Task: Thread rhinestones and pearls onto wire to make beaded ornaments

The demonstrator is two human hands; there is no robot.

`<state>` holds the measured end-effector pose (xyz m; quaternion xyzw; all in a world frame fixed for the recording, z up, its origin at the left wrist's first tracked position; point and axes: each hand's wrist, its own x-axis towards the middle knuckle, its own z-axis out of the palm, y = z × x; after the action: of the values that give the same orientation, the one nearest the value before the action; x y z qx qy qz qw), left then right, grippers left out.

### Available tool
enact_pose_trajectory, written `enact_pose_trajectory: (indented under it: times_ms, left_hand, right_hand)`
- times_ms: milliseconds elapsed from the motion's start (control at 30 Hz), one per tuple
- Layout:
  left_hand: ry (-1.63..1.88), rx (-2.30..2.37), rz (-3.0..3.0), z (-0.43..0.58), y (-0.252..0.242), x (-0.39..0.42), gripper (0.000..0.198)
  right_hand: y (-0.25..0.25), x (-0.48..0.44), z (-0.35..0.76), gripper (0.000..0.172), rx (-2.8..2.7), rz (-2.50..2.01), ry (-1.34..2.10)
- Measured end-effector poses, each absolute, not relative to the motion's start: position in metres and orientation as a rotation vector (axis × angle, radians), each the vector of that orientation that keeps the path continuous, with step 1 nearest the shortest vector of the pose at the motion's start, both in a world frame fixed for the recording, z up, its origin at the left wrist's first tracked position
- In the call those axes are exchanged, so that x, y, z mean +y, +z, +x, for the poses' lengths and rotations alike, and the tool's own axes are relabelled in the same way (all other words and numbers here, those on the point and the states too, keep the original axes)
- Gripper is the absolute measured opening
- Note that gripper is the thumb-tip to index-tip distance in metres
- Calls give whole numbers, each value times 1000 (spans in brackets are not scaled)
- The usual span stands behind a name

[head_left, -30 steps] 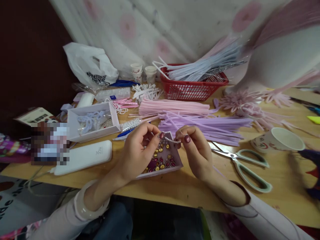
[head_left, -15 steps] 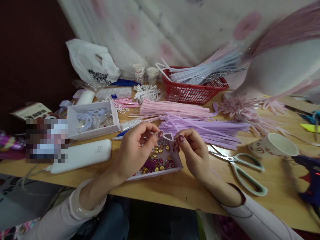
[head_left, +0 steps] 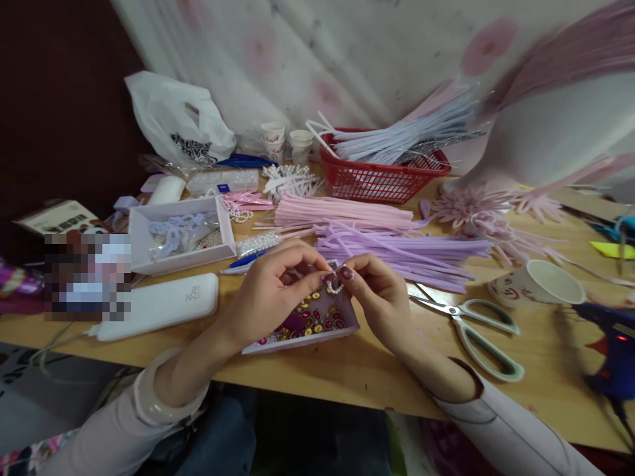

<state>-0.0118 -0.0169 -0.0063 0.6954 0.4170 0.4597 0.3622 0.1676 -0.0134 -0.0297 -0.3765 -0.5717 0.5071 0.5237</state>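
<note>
A short string of small white pearl beads [head_left: 335, 289] hangs in a small loop between my two hands, its ends pinched by the fingertips. My left hand [head_left: 285, 287] is closed on one end, and my right hand [head_left: 374, 291] is closed on the other, with the fingertips nearly touching. Just below them sits a shallow white box [head_left: 307, 342] holding gold and dark red gems, partly covered by my left hand. Lilac pipe cleaners [head_left: 421, 254] lie behind my right hand. Scissors [head_left: 452, 311] with pale green handles rest to its right.
At right are a paper cup [head_left: 538, 283] and a blue glue gun [head_left: 608, 347]. On the left lie a white power bank [head_left: 163, 305] and a white box [head_left: 183, 261] of trimmings. Pink pipe cleaners [head_left: 342, 211] and a red basket [head_left: 381, 182] stand farther back.
My hands have drawn together, so the bead string between them has gone from nearly straight to a drooping loop. The camera view has shifted slightly.
</note>
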Motion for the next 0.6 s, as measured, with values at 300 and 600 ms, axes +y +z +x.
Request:
enact_pose_trajectory:
  times_ms: [300, 600]
  left_hand:
    - [1195, 1083, 1854, -9, -7, -19, 8]
    - [1256, 1013, 1834, -5, -5, -18, 13]
  right_hand:
    - [-31, -15, 168, 29, -1384, -877, 1235]
    - [-32, -17, 163, 24, -1273, -785, 1356]
